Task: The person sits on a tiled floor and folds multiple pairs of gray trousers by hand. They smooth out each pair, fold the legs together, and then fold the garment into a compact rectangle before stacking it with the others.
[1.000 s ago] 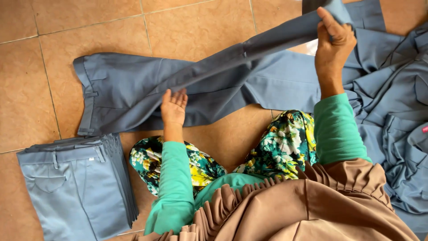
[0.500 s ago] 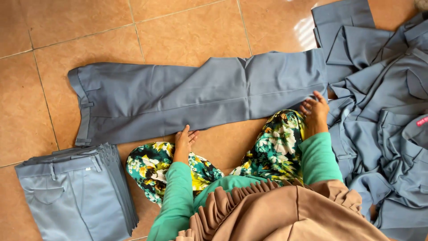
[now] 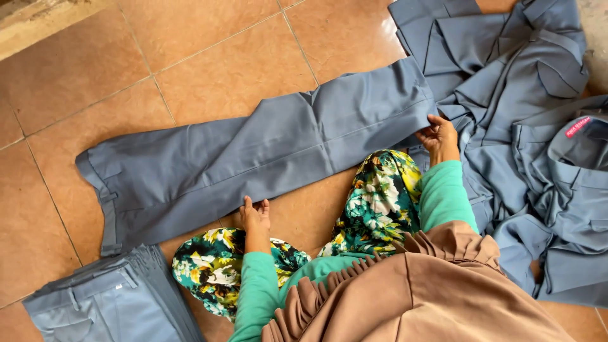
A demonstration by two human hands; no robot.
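Bottom left: a stack of folded grey trousers (image 3: 107, 304), cut off by the lower frame edge, its upper corner just beside the waistband of the spread pair. Bare tiled floor (image 3: 209, 69) runs open above and to the left, up to a pale ledge at the top-left corner.

Centre: a pair of grey trousers (image 3: 253, 158) lies flat on the floor, waistband to the left, legs slanting up to the right. The near edge runs along the person's floral-clad knees (image 3: 373, 202).

Left hand (image 3: 254, 216): fingers loosely spread, resting palm down at the near edge of the trousers, gripping nothing. A small patch of tile shows just right of it, between the knees.

Right hand (image 3: 440, 136): fingers curled around the cloth at the hem end of the trousers, where that end meets the heap.

Right: a loose heap of grey garments (image 3: 538, 158) fills the floor to the right frame edge, a small pink label on one.
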